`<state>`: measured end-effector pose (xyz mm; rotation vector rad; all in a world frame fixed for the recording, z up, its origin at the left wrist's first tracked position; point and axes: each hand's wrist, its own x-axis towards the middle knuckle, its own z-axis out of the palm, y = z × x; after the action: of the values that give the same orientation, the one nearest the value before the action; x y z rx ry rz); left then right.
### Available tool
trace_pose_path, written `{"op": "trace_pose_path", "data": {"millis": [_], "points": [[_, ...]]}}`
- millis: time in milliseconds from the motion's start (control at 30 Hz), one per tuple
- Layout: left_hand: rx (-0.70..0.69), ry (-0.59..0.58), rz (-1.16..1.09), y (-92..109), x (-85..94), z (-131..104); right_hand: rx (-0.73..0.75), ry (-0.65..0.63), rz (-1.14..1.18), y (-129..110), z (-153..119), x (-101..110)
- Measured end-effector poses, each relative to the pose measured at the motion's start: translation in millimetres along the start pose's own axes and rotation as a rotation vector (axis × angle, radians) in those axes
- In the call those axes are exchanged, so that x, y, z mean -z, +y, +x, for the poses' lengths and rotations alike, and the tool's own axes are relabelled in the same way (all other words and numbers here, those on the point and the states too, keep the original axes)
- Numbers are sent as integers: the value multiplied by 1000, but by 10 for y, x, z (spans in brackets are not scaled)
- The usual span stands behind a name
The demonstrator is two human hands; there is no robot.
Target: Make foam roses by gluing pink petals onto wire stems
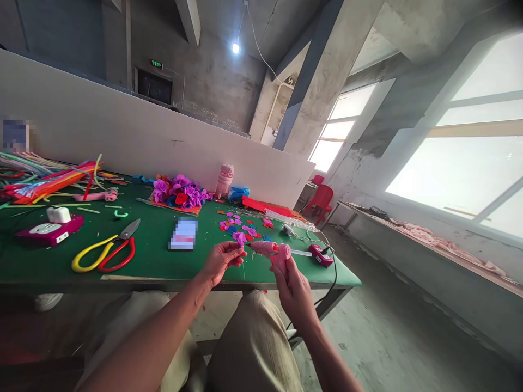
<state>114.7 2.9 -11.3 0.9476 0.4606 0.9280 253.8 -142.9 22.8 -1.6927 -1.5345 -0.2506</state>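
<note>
The right hand (pixel 292 288) is wrapping its fingers tight round the handle of a pink glue gun (pixel 269 250). The gun is smooth plastic w/ a thin nozzle, and it is pointing left at a purple petal (pixel 239 238). The left hand (pixel 220 260) is pinching that petal between thumb & fingertips, closed on it. The petal looks soft and floppy, like felt, small w/ a rounded edge. Petal and nozzle tip are just about touching, both hanging over the front edge of the green table (pixel 155 256).

A clear glue stick is sticking out the back of the gun, and a black cord (pixel 333 272) is hanging down off the table near it. Just past the hands more cut petals (pixel 241 224) are lying flat, purple, pink & red, too many and too small to count.

Further left, 2 pairs of scissors (pixel 107 250) are lying together, 1 w/ yellow loops, 1 w/ red loops, metal blades pointing back. A pink power strip (pixel 49 230) w/ a white plug on top is sitting near the left edge. A bunch of done flowers (pixel 180 193), purple w/ some red and blue, is sitting on an orange sheet at the back. Long fuzzy sticks (pixel 44 182) in many colors are piled at far left. A white wall board (pixel 122 130) is standing behind the table. 1 red chair (pixel 321 200) is standing beyond the table end.
</note>
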Motion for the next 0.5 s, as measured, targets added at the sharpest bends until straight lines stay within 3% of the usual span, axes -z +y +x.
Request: {"op": "trace_pose_path", "data": {"millis": [333, 500], "points": [[-4, -8, 33, -3, -9, -14, 55, -29, -71, -71, 36, -32], [-6, -22, 26, -10, 5, -3, 61, 16, -54, -43, 20, -21]]}}
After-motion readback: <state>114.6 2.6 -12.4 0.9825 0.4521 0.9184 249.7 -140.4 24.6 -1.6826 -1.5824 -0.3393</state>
